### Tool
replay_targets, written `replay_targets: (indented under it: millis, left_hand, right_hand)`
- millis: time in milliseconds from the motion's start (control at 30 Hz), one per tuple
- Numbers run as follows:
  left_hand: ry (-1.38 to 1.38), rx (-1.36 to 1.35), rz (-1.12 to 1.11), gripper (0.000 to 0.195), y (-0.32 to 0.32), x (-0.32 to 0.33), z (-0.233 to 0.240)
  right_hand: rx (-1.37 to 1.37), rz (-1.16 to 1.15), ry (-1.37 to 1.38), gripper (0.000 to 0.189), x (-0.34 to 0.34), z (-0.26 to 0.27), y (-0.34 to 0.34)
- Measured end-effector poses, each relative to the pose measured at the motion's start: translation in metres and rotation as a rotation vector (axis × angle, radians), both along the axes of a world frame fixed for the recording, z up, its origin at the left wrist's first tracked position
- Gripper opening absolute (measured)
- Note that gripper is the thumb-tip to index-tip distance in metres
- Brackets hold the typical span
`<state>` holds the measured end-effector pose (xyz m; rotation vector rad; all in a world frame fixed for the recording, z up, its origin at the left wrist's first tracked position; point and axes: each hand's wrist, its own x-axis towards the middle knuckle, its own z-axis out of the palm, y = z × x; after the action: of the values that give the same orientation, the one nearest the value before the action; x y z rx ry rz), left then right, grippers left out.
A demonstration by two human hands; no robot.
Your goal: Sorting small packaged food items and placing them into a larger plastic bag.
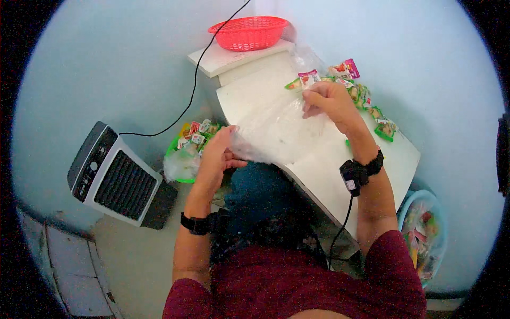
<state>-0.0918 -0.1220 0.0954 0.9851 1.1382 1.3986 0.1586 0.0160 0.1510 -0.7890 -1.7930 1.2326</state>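
Note:
A clear plastic bag (275,133) is stretched between my two hands above the white table. My left hand (223,149) grips its lower left end near the table's front edge, some of its fingers spread below the film. At the other end, my right hand (328,101) pinches the bag between thumb and fingers. Just beyond the right hand lie several small snack packets (358,95), mostly green-edged. A packet with a magenta edge (344,69) rests at the back of them. The bag looks flat, and I cannot tell whether its mouth is open.
A red plastic basket (250,35) stands on a raised white shelf at the back. Left of the table (330,175) sits a green basket (171,153) of packets, with an air cooler (115,175) nearby. A light-blue bin (440,239) holding wrappers is at right. Black cable (195,79) crosses the view.

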Motion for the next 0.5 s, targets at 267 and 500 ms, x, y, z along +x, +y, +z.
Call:
replay_targets:
  millis: [267,500]
  left_hand:
    - [0.111,0.175,0.266,0.035,0.001,0.005,-0.010]
    - [-0.067,0.237,0.466,0.022,0.003,0.000,-0.008]
  right_hand:
    - [0.008,0.056,0.113,0.021,-0.007,-0.003,-0.003]
    - [0.046,0.048,0.010,0.023,-0.004,0.001,-0.003]
